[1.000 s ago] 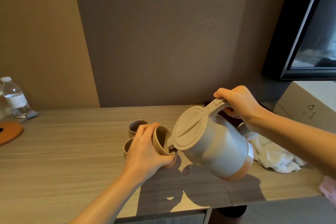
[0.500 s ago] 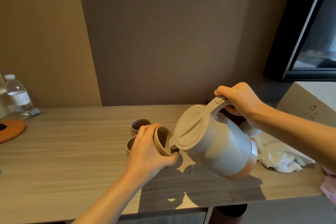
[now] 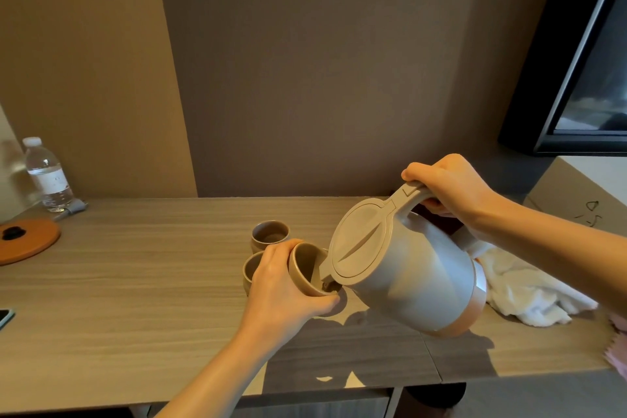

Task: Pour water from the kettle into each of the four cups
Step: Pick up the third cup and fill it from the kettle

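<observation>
My right hand grips the handle of a beige kettle, which is tilted left with its spout inside a tan cup. My left hand holds that cup, tipped toward the kettle, just above the wooden table. Two more tan cups stand behind my left hand: the far cup and the near cup, partly hidden by my fingers. A fourth cup is not visible.
A white cloth lies to the right of the kettle. At the far left stand a water bottle and an orange round base. A phone edge shows at the left border. A dark screen hangs at upper right.
The kettle and held cup stay together in much the same pose; the view has shifted slightly, so everything sits a little further right in the picture.
</observation>
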